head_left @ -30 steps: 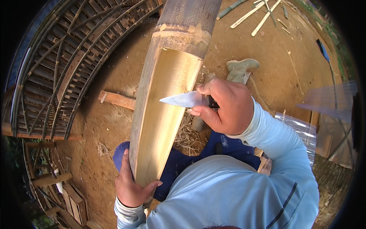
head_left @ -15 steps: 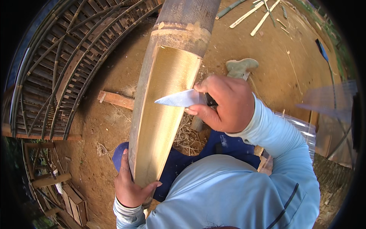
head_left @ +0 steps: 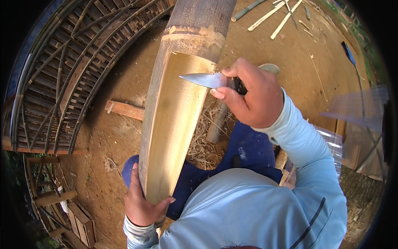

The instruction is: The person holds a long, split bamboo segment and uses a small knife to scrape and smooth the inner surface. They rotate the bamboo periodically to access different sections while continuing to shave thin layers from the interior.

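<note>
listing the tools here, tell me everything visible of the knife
The knife has a silvery, metallic blade tapering to a point and a dark handle mostly hidden in the right hand, whose thumb and finger grip near the blade's base. The tip points left over the hollow of the bamboo; whether the blade touches the edge is hard to tell.

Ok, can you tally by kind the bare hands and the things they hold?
Bare hands, left hand and right hand: 2
Pointed silver-bladed knife with dark handle: 1
Thick grey-brown bamboo tube, cut open to its pale yellow inside: 1
Total: 4
</note>
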Demonstrator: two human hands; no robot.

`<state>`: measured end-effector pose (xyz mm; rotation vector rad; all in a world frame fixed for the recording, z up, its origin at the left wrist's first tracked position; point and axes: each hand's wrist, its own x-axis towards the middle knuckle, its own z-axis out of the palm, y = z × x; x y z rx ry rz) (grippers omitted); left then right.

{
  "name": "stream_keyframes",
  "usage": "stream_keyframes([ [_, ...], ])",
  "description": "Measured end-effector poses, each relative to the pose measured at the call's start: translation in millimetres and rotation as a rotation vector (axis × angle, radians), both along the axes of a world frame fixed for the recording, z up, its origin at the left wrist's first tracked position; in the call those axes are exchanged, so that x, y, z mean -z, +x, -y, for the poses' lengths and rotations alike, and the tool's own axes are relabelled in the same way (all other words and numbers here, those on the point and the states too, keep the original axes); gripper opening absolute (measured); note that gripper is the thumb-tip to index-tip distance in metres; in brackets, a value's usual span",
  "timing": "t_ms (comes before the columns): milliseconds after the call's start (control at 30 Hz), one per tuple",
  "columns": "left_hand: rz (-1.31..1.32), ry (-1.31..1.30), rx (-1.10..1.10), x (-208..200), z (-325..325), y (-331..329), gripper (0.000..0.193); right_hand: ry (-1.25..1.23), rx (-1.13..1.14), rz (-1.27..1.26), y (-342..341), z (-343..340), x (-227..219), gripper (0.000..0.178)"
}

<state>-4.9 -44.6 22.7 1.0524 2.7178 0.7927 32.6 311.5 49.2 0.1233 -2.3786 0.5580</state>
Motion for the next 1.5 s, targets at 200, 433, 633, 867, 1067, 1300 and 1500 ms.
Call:
stream_keyframes([
  [200,-0.005,0.005,0.002,1.6,0.5,-0.4,0.129,-0.017,-0.063,-0.071,0.6,5.9,7.4,0.032],
  [433,0.000,0.004,-0.006,2.0,1.7,-1.3,0.130,-0.054,0.000,-0.066,-4.9,-3.5,0.9,0.032],
  [633,-0.022,0.012,0.003,0.6,-0.8,-1.8,0.129,-0.100,-0.026,-0.024,-1.0,-1.6,-0.6,0.032],
  [867,-0.108,-0.019,-0.001,-2.7,-7.6,6.9,0.126,-0.033,-0.041,-0.053,2.1,4.0,7.7,0.034],
  [1067,-0.114,-0.045,-0.014,3.1,-3.1,14.9,0.123,-0.035,-0.062,0.015,6.0,6.4,8.7,0.033],
  [1300,-0.096,-0.050,-0.049,1.5,-6.6,15.8,0.120,0.023,-0.031,0.015,9.6,14.2,7.9,0.033],
  [1500,-0.109,-0.052,-0.045,2.2,-8.0,16.9,0.121,0.081,-0.031,0.033,7.9,8.0,5.5,0.033],
])
